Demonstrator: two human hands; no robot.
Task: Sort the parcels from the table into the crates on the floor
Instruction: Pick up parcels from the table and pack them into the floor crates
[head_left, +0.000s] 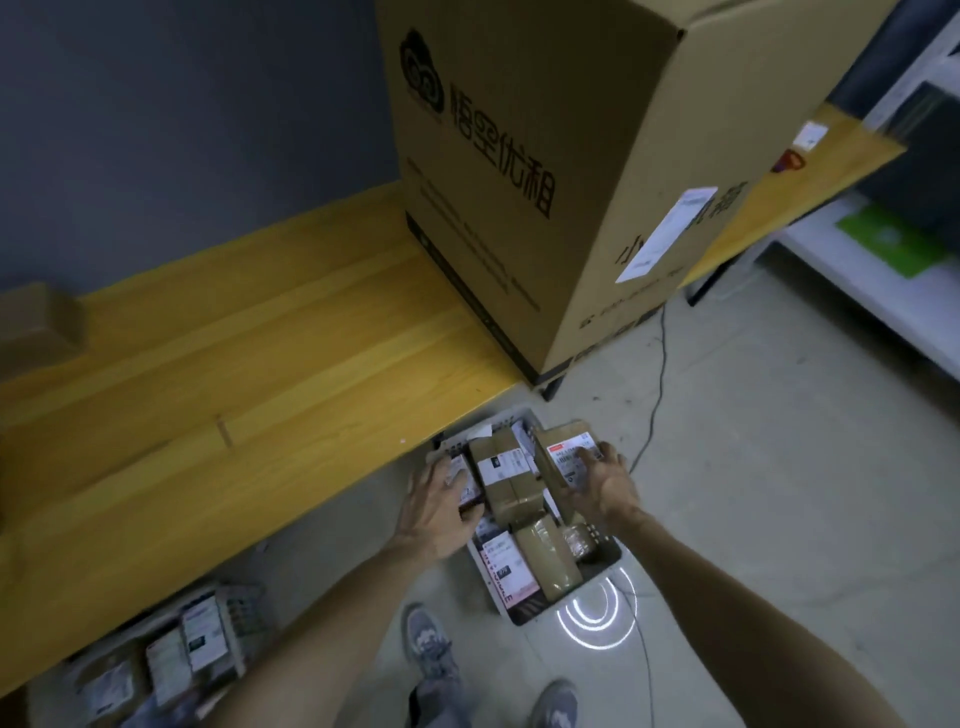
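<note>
Hands apart, both down in the pale plastic crate (483, 577) on the floor, 6 o'clock of view.

Left hand (436, 504): fingers curled round a small dark parcel with a white label (466, 486) at the crate's 9 o'clock side. Judged to be nudging it aside for room.

Right hand (608, 488): fingers spread across a brown cardboard parcel with a white shipping label (563, 457), tilted on edge at the 3 o'clock rim. Thumb hidden, so cannot tell if clamped. The tilt probably suits the narrow gap left.

Crate nearly full of taped brown parcels.

Second crate of labelled parcels (241, 613) at 7 o'clock, beside the yellow wooden bench (260, 364). The bench carries a large printed cardboard carton (519, 156) at 12 o'clock and a small brown cardboard box (36, 327) at 9 o'clock.
</note>
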